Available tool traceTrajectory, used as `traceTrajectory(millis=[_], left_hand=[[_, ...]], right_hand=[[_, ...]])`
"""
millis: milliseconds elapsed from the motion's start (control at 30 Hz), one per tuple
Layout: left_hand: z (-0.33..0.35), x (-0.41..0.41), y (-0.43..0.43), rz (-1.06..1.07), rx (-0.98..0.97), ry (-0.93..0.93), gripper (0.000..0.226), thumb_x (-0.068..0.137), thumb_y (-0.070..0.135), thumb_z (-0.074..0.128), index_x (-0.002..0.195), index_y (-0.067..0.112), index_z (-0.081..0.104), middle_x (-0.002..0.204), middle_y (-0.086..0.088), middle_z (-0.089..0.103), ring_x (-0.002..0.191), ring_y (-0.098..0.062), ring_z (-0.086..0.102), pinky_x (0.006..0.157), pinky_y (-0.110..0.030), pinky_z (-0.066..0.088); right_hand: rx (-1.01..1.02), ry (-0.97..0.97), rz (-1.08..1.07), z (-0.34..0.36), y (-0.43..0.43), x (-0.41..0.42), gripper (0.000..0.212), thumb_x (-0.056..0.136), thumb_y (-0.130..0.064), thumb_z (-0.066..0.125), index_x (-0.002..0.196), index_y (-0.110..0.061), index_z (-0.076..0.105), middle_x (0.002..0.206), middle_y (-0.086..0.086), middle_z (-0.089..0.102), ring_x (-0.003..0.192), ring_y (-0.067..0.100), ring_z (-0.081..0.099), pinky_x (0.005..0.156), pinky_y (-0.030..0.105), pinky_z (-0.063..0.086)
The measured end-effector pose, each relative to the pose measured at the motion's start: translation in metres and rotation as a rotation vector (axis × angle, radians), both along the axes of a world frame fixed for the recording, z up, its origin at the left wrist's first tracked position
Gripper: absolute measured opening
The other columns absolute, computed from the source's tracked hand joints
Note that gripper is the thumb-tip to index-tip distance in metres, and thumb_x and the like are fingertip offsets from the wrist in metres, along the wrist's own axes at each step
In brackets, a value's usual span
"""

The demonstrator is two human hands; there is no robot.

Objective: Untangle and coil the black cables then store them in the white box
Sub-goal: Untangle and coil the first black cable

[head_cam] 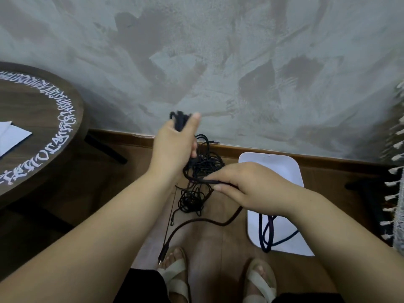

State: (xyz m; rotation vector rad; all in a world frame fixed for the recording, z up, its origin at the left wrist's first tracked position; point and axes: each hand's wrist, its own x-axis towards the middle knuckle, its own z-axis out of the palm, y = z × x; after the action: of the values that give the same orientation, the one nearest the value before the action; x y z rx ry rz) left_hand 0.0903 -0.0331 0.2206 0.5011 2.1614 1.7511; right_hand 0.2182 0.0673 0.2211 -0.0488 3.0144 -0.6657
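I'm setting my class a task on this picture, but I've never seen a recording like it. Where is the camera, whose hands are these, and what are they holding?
There is no machine here. A person wears one wide-angle camera on the head, looking down, so the two arms you see are their own. The left hand grips a raised bunch of the black cables, and the rest of the tangle trails below it. The right hand pinches a thicker dark cable that runs on towards the sandalled feet. On the wooden floor lies the white box, with a loop of dark cable already in it. At the left stands a round wooden table with white lettering and some paper on it.
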Motion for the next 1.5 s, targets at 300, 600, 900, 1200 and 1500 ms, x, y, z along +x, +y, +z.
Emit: traceTrajectory(millis=[300, 600, 900, 1200, 1500], left_hand=[[-0.001, 0.039, 0.010, -0.571, -0.275, -0.072, 0.059, 0.089, 0.064, 0.035, 0.079, 0.011, 0.060, 0.051, 0.001, 0.054, 0.046, -0.014, 0.050, 0.050, -0.023, 0.042], [0.008, 0.021, 0.002, -0.603, -0.295, -0.012, 0.031, 0.078, 0.032, 0.073, 0.087, 0.005, 0.062, 0.053, -0.004, 0.047, 0.041, -0.014, 0.038, 0.040, -0.019, 0.032], [0.006, 0.011, 0.001, -0.475, -0.251, -0.003, 0.042, 0.082, 0.041, 0.067, 0.093, 0.001, 0.061, 0.046, 0.004, 0.043, 0.039, -0.014, 0.037, 0.042, -0.022, 0.031], [0.007, -0.015, -0.008, -0.363, -0.521, 0.230, 0.033, 0.085, 0.042, 0.064, 0.068, 0.018, 0.049, 0.057, 0.002, 0.047, 0.052, -0.011, 0.044, 0.050, -0.026, 0.033], [0.002, -0.013, -0.006, -0.314, -0.552, 0.315, 0.035, 0.086, 0.040, 0.064, 0.074, 0.009, 0.054, 0.060, -0.002, 0.046, 0.057, -0.013, 0.044, 0.050, -0.023, 0.030]], right_hand=[[-0.309, 0.221, -0.402, 0.009, 0.020, 0.018, 0.036, 0.065, -0.033, 0.083, 0.075, -0.033, 0.048, 0.065, -0.011, 0.062, 0.069, 0.005, 0.057, 0.059, 0.016, 0.041], [-0.434, -0.055, -0.612, 0.010, 0.049, 0.034, 0.016, 0.086, -0.042, 0.061, 0.091, -0.027, 0.062, 0.091, -0.013, 0.063, 0.082, 0.005, 0.059, 0.073, 0.020, 0.048], [-0.572, -0.035, -0.527, 0.003, 0.040, 0.030, 0.007, 0.089, -0.031, 0.061, 0.094, -0.028, 0.065, 0.076, -0.020, 0.062, 0.071, -0.008, 0.055, 0.064, 0.003, 0.039], [-0.770, 0.166, -0.500, 0.013, 0.047, 0.033, 0.018, 0.081, -0.037, 0.055, 0.080, -0.025, 0.069, 0.060, -0.016, 0.060, 0.063, 0.006, 0.055, 0.071, 0.018, 0.048], [-0.783, 0.028, -0.465, 0.013, 0.053, 0.036, 0.022, 0.092, -0.043, 0.054, 0.090, -0.031, 0.072, 0.053, -0.012, 0.044, 0.052, 0.003, 0.039, 0.062, 0.018, 0.036]])
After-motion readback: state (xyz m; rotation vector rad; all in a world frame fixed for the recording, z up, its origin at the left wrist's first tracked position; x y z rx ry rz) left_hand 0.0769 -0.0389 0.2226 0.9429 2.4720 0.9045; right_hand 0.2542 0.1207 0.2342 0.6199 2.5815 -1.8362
